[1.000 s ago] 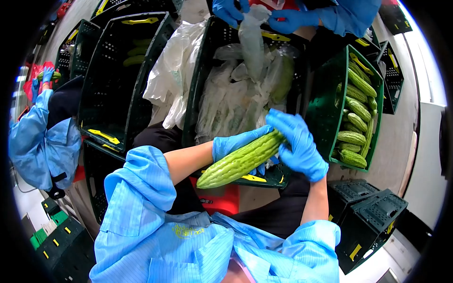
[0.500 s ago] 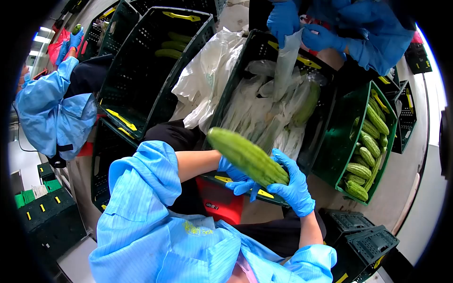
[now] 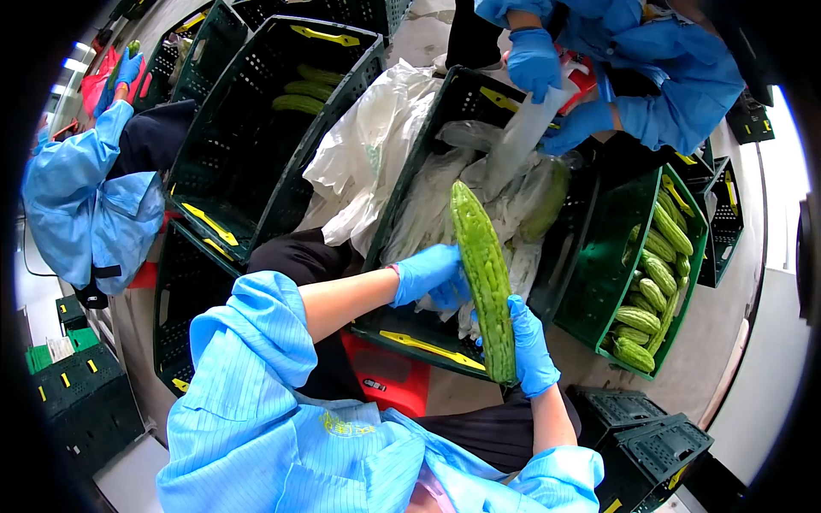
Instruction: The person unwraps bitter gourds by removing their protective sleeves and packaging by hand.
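A long green bitter melon (image 3: 486, 282) stands nearly upright in front of me, over the near end of a dark crate (image 3: 389, 321) that holds clear plastic bags. Wrapped round its lower right side is my right hand (image 3: 532, 349), in a blue glove. My left hand (image 3: 432, 275), gloved too, is behind the melon's left side; its fingers are partly hidden, and whether they grip it does not show. Under the melon lie crumpled plastic bags (image 3: 428, 205), with another wrapped melon (image 3: 547, 201) among them.
A co-worker's gloved hands (image 3: 534, 64) hold a bag over the crate's far end. White plastic (image 3: 372, 154) lies left of it, beside a crate (image 3: 227, 145) with a few melons. A green crate (image 3: 599, 256) of melons stands right. Another person (image 3: 94, 205) sits far left.
The melon has swung from a leftward tilt to nearly upright, with my right hand lower on it. My left hand has moved up beside it. The co-worker's hands and bag have shifted.
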Tool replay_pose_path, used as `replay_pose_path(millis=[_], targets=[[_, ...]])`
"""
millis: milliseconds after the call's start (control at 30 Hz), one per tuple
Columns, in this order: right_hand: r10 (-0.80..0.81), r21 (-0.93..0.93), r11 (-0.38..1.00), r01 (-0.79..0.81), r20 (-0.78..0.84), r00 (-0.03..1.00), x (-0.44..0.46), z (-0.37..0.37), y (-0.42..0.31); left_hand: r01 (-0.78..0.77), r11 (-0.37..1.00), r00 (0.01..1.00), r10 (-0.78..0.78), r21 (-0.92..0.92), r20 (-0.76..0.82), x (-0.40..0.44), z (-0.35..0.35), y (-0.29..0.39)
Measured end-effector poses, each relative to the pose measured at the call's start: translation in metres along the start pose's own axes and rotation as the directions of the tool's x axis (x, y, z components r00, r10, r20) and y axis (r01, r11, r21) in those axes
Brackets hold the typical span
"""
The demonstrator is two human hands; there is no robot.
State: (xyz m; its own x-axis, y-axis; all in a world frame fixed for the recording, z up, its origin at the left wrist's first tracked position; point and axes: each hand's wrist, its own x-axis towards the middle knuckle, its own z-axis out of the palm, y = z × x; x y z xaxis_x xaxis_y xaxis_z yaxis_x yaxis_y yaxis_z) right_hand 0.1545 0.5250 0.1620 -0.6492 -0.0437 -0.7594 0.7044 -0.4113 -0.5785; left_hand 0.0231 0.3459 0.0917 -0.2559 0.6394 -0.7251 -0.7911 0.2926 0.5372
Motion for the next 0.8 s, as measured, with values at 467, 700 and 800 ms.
replay_pose_path(millis=[467, 700, 800], targets=[[-0.173, -0.189, 0.971, 0.147, -0.129, 0.976, 0.012, 0.009, 0.005, -0.273, 0.928, 0.962, 0.263, -0.253, -0.074, -0.012, 0.002, 0.033], [-0.351, -0.526, 0.822, 0.220, -0.162, 0.922, 0.015, 0.004, 0.018, -0.316, 0.925, 0.948, 0.298, -0.209, -0.114, -0.002, -0.002, 0.023], [-0.362, -0.534, 0.816, 0.222, -0.173, 0.916, 0.013, 0.008, 0.018, -0.330, 0.929, 0.941, 0.310, -0.165, -0.136, -0.004, 0.000, 0.026]])
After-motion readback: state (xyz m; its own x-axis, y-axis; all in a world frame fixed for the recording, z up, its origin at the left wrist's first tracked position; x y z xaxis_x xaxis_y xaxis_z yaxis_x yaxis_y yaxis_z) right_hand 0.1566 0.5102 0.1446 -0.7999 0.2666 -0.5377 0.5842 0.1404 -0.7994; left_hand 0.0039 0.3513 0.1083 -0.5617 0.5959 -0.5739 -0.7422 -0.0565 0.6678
